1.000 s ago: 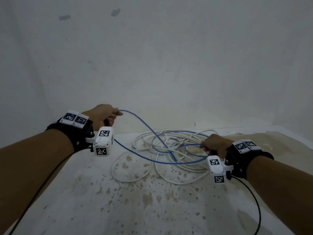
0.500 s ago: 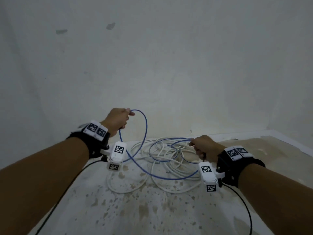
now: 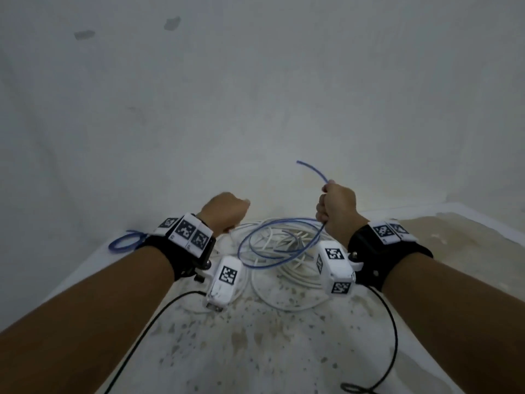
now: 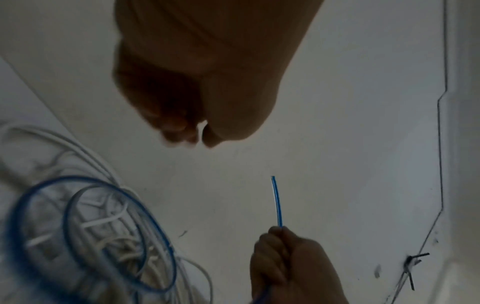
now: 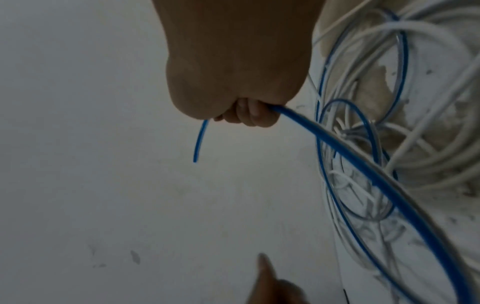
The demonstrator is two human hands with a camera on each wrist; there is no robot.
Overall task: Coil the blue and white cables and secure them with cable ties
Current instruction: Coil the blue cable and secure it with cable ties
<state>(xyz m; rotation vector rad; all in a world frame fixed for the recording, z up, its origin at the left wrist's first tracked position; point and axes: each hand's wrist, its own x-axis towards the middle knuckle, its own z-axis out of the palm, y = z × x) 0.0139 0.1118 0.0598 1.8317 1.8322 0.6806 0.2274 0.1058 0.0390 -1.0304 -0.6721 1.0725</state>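
Right hand (image 3: 338, 211) raised above the pile, fist wrapped round the blue cable (image 3: 281, 251). Free end of the cable sticks up out of the top of the fist and curves left (cut tip, seen in all 3 views). Below the fist the cable drops and runs into 2 loose loops that hang over and rest on the white cable (image 3: 284, 291).

White cable lies in a slack, tangled heap on the stained white surface (image 3: 255, 351), between the 2 forearms, near the wall (image 3: 255, 95).

Left hand (image 3: 224, 213) held up left of the pile, apart from the right hand. Fingers curled in toward the thumb; left wrist view shows nothing between them (small gap at the tips). Not touching either cable.

A separate small blue loop (image 3: 125, 241) shows at the surface's left edge, behind the left wrist band; where it ends cannot be told.

Black lead (image 3: 393, 336) trails from the right wrist unit.
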